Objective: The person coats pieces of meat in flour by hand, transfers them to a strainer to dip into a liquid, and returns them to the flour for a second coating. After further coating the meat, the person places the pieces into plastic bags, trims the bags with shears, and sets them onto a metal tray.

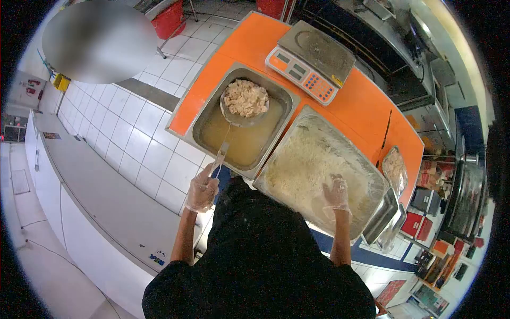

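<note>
My left hand (202, 190), in a clear plastic glove, is closed round the handle of a strainer (222, 151). The strainer's bowl holds pale, coated pieces of what looks like raw meat (246, 98). It rests over a deep metal pan (197, 125) of cloudy yellowish liquid. My right hand (336, 193), gloved the same way, lies with its fingers out over pale flour (303, 159) in a wide metal tray (366, 151). The flour looks uneven, with tracks and lumps in it.
A digital scale (311, 69) stands at the back of the orange table (366, 122). To the right are a clear bag of pale food (394, 167) and smaller metal trays (380, 215). A long white counter (90, 196) runs along the left, and a red bucket (169, 20) is behind.
</note>
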`<state>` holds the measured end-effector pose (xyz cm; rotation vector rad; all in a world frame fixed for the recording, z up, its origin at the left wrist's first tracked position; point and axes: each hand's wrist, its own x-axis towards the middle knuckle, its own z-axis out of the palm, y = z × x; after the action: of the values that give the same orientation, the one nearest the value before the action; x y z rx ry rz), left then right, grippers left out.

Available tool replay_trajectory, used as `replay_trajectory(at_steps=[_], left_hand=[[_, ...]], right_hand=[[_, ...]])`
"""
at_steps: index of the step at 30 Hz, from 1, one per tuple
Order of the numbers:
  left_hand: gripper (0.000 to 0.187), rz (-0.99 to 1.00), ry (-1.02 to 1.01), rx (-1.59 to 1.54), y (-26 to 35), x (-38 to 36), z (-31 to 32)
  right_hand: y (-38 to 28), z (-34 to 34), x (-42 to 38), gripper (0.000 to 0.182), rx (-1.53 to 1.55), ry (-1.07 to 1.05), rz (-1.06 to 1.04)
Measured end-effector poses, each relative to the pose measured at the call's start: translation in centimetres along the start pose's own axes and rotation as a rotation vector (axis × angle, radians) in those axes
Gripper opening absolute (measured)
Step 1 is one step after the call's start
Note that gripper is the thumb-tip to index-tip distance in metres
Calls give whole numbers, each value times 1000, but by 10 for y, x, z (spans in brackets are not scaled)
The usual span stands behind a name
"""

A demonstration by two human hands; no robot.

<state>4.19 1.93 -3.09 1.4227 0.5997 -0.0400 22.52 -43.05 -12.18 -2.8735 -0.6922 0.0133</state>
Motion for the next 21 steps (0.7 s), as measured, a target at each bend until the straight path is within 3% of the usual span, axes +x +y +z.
replay_trajectory(at_steps=[2,4,8,10,11,13,16,19,21], left_hand=[[51,21,-20,-39,-3,-1,-5],[51,32,-40,-84,-6,-3,-7],[54,58,-88,-183,-14,1,-12],[57,44,-99,-188,-20,-1,-16],[55,58,-114,-260,-21,-5,-17],[53,71,-131,-342,-16,-8,-12],[51,19,-70,-214,-6,-18,-6],[51,-51,-39,-234,1,-24,-5],[50,49,-26,-23,18,-32,-2]], right_hand=[[-4,-3,16,46,-11,37,10],[-10,-13,39,43,-192,89,-205],[-72,-66,93,39,-149,166,-211],[-86,-80,107,40,188,39,-41],[-84,-75,108,40,180,37,-41],[-73,-61,108,39,4,226,-162],[-63,-55,98,40,60,109,-114],[-60,-51,82,38,14,147,-104],[-59,-55,68,37,-35,166,-64]])
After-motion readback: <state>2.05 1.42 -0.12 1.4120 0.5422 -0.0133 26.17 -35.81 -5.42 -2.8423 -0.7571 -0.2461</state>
